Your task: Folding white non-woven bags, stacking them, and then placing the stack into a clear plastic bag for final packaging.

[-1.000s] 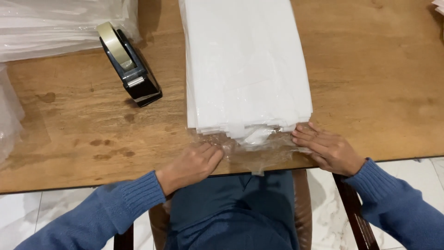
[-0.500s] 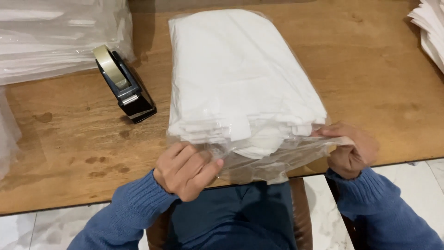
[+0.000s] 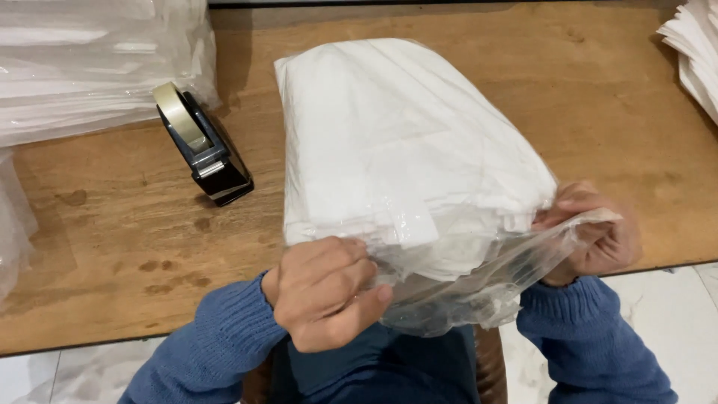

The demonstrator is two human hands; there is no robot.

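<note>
Near edge of a worn brown wooden table (image 3: 112,247), with a thick stack of white folded sheets inside a clear plastic bag (image 3: 396,157) lifted at its near end and tilted up toward the camera, far end resting on the wood. Left hand (image 3: 325,292) curled tight on the bag's loose open mouth at the lower left corner, fingers closed over crumpled film. Right hand (image 3: 598,232) pinching the opposite corner of the same film, fingers narrow, thumb hidden behind the plastic. Loose clear flap (image 3: 479,284) stretched between the two hands, hanging just past the table edge above the lap. Black tape dispenser with a pale roll of tape (image 3: 202,150) standing on the table to the left, apart from the bag. More clear-wrapped white packs (image 3: 82,67) piled at the far left, and a fanned pile of bare white sheets (image 3: 695,52) at the far right corner. For a neat job here, probably best to keep even tension on both corners, press trapped air out toward the mouth, hold the stack square so no sheet edges slip forward, and draw the flap flat rather than bunched, avoiding a tear in the thin film.
</note>
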